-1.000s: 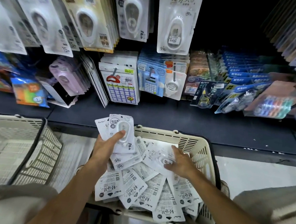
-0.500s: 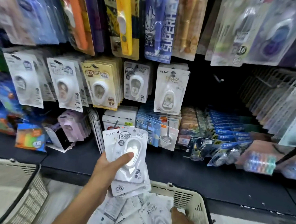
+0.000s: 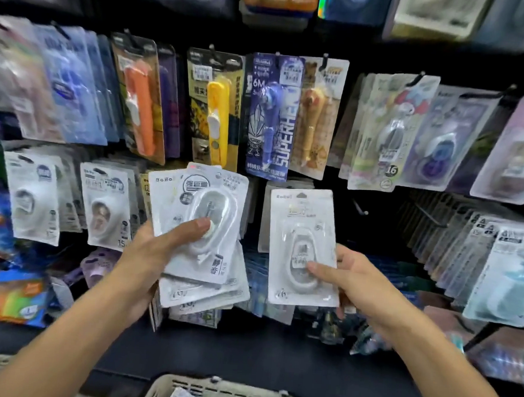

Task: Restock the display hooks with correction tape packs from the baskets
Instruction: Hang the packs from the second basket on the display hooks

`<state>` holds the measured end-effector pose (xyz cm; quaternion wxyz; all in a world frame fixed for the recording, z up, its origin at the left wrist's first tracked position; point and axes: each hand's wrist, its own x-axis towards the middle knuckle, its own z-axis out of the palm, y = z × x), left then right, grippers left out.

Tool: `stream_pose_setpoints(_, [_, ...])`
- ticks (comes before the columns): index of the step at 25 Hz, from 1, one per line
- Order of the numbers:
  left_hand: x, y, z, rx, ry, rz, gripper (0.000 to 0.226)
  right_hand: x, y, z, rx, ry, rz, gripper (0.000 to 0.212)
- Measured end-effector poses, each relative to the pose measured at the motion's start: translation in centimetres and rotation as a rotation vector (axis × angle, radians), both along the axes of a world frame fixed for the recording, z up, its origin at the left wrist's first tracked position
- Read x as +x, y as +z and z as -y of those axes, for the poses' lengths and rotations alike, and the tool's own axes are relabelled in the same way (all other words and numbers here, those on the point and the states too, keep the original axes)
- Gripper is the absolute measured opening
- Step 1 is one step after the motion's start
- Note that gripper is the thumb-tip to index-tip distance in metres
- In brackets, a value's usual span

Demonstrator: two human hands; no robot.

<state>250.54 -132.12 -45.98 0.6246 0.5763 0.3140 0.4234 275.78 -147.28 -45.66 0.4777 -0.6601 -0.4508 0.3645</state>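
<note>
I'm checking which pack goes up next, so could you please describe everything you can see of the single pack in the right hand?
The single correction tape pack is a white card with a clear plastic blister over a white, oval dispenser. It has small print at the top and a barcode sticker on the blister. It is held upright, facing the camera, before the display. The right hand pinches its lower right edge, thumb on the front.

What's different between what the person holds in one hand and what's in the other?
The left hand grips a fanned stack of packs, several layers deep; the right hand pinches a single pack. The stack tilts to one side, while the single pack stands nearly upright. The stack's top card bears a round printed badge; the single pack's print is fainter. Both are white blister cards with an oval correction tape.
</note>
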Motion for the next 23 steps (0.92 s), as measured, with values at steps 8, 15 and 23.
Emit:
stream_pose_setpoints(8, [1.6, -1.3, 0.3, -0.086, -0.034, 0.072, 0.071, -3.3, -0.6, -1.6, 0.056, -0.238, -0.227, 0.012])
stream_pose_setpoints(15, [0.6, -1.1, 0.3, -0.135, -0.019, 0.111, 0.079, -3.9, -1.8, -1.9, 0.145, -0.281, -0.243, 0.012])
stream_pose_setpoints(23, [0.9, -1.5, 0.6, -0.137, 0.042, 0.141, 0.065, -4.1, -3.5, -2.4, 0.048, -0.456, -0.001, 0.058])
